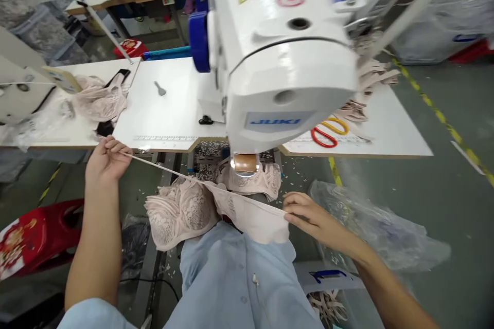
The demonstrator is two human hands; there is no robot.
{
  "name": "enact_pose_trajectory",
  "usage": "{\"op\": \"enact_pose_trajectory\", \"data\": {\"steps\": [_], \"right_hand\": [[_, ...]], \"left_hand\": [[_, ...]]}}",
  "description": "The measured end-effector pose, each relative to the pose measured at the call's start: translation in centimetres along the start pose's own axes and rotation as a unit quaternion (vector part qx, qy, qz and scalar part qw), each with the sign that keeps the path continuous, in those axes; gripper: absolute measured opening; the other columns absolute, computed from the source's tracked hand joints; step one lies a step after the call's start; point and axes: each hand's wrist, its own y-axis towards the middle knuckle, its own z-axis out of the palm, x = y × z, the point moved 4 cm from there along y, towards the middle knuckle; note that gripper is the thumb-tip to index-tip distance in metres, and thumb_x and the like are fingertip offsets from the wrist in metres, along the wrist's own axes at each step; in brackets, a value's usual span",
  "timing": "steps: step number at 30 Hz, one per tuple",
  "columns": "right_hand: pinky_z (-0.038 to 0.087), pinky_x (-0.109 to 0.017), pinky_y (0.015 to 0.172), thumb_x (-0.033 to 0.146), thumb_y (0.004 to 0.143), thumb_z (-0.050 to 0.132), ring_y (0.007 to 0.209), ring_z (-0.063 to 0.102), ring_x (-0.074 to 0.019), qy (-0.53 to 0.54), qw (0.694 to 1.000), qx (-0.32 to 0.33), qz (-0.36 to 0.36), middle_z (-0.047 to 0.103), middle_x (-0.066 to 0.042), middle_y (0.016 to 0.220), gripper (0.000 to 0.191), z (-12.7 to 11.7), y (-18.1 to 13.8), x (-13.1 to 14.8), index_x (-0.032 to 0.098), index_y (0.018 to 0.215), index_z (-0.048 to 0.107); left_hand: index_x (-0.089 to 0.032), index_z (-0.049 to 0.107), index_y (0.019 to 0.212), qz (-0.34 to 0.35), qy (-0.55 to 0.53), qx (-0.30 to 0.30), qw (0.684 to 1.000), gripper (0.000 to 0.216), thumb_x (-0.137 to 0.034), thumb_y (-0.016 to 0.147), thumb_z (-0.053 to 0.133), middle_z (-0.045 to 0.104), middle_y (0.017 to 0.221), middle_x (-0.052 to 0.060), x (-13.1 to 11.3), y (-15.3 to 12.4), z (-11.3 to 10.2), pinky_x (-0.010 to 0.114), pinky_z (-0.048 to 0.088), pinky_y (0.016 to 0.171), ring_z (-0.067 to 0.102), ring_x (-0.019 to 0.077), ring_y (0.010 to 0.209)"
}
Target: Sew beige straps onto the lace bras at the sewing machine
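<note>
My left hand point(108, 158) is closed, pulling on the end of a narrow pale pink elastic strip point(154, 166). That strip runs taut to a pale pink lace bra point(247, 216) stretched across my lap. At its other end, my right hand point(309, 214) pinches the bra's upper edge between thumb and fingers. To the left of it, a stack of moulded lace bra cups point(181, 213) rests by my lap. Another lace bra piece point(250, 180) lies under the head of a white sewing machine point(289, 92); the needle area is mostly hidden.
Scissors with red and yellow handles point(328, 131) lie on the white table point(397, 128), near beige strap pieces point(358, 103). More bras point(102, 97) sit on the left table. A red stool point(46, 236) stands at left; plastic bags point(378, 226) lie at right.
</note>
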Motion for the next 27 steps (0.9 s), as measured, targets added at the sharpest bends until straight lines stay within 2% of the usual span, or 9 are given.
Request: {"op": "enact_pose_trajectory", "data": {"steps": [2, 5, 7, 10, 12, 16, 18, 22, 27], "right_hand": [[0.050, -0.035, 0.090, 0.049, 0.095, 0.046, 0.108, 0.060, -0.0239, 0.041, 0.998, 0.009, 0.050, 0.063, -0.008, 0.114, 0.033, -0.2, -0.4, -0.7, 0.025, 0.092, 0.069], [0.054, -0.033, 0.075, 0.055, 0.091, 0.052, 0.089, 0.066, -0.0231, 0.070, 0.991, -0.009, 0.112, 0.069, -0.007, 0.100, 0.036, -0.1, -1.1, -2.2, 0.024, 0.090, 0.070], [0.053, -0.031, 0.066, 0.057, 0.083, 0.061, 0.077, 0.066, -0.0218, 0.081, 0.977, -0.134, 0.144, 0.069, -0.006, 0.086, 0.035, -0.2, -1.4, -3.3, 0.023, 0.089, 0.067], [0.051, -0.028, 0.058, 0.052, 0.073, 0.074, 0.066, 0.063, -0.0180, 0.124, 0.906, -0.377, 0.148, 0.064, -0.002, 0.077, 0.038, 0.4, -1.8, -4.0, 0.024, 0.092, 0.059], [0.049, -0.026, 0.054, 0.048, 0.073, 0.075, 0.061, 0.060, -0.0160, 0.148, 0.883, -0.427, 0.131, 0.061, 0.000, 0.074, 0.038, 1.7, -1.0, -3.4, 0.024, 0.093, 0.054], [0.049, -0.028, 0.061, 0.043, 0.087, 0.062, 0.068, 0.062, -0.0169, 0.121, 0.959, -0.241, 0.088, 0.067, -0.004, 0.081, 0.021, 4.5, 2.5, 0.5, 0.022, 0.092, 0.061], [0.049, -0.029, 0.070, 0.041, 0.091, 0.056, 0.078, 0.064, -0.0183, 0.137, 0.977, -0.149, 0.067, 0.070, -0.005, 0.089, 0.022, 5.1, 4.0, 2.5, 0.022, 0.093, 0.066], [0.048, -0.028, 0.069, 0.046, 0.092, 0.054, 0.079, 0.062, -0.0175, 0.214, 0.972, -0.091, 0.044, 0.070, -0.005, 0.091, 0.029, 4.9, 6.3, 4.7, 0.021, 0.098, 0.067], [0.047, -0.027, 0.066, 0.051, 0.094, 0.048, 0.075, 0.060, -0.0163, 0.210, 0.975, -0.068, -0.028, 0.068, -0.003, 0.086, 0.038, 3.6, 7.5, 7.4, 0.018, 0.102, 0.066]], "left_hand": [[-0.016, 0.048, 0.077, 0.011, -0.003, -0.030, 1.000, 0.037, -0.023, 0.106, 0.026, 0.046, 0.046, -0.010, -0.6, 0.7, -1.9, 0.019, 0.038, 0.046, 0.040, 0.0032, 0.038], [-0.017, 0.050, 0.078, 0.016, 0.009, -0.044, 0.999, 0.035, -0.028, 0.105, 0.032, 0.037, 0.043, -0.012, -0.4, 0.5, -3.4, 0.019, 0.030, 0.041, 0.031, 0.0033, 0.033], [-0.017, 0.053, 0.079, 0.006, 0.040, -0.023, 0.999, 0.034, -0.037, 0.103, 0.038, 0.029, 0.042, -0.013, 1.0, -0.5, -3.2, 0.018, 0.025, 0.038, 0.024, 0.0039, 0.032], [-0.017, 0.055, 0.077, -0.061, 0.144, 0.050, 0.986, 0.029, -0.039, 0.096, 0.052, 0.025, 0.045, -0.012, 5.6, -3.2, -1.6, 0.018, 0.023, 0.040, 0.020, 0.0040, 0.036], [-0.016, 0.056, 0.072, -0.097, 0.179, 0.078, 0.976, 0.025, -0.033, 0.089, 0.063, 0.030, 0.048, -0.010, 9.6, -5.4, -0.2, 0.020, 0.022, 0.042, 0.025, 0.0042, 0.039], [-0.016, 0.057, 0.065, -0.161, 0.221, 0.145, 0.951, 0.025, -0.027, 0.084, 0.068, 0.030, 0.051, -0.007, 17.0, -9.9, 3.1, 0.024, 0.017, 0.046, 0.024, 0.0066, 0.045], [-0.016, 0.059, 0.067, -0.183, 0.235, 0.171, 0.939, 0.024, -0.030, 0.085, 0.068, 0.030, 0.051, -0.006, 19.3, -11.7, 4.3, 0.026, 0.014, 0.048, 0.021, 0.0076, 0.046], [-0.019, 0.060, 0.071, -0.147, 0.372, 0.194, 0.896, 0.024, -0.035, 0.088, 0.061, 0.040, 0.054, -0.003, 20.5, -13.7, 4.9, 0.028, 0.021, 0.049, 0.032, 0.0111, 0.048], [-0.019, 0.060, 0.068, -0.010, 0.577, 0.274, 0.770, 0.033, -0.040, 0.093, 0.052, 0.058, 0.065, 0.002, 20.5, -14.5, 6.7, 0.031, 0.043, 0.059, 0.055, 0.0177, 0.063]]}}
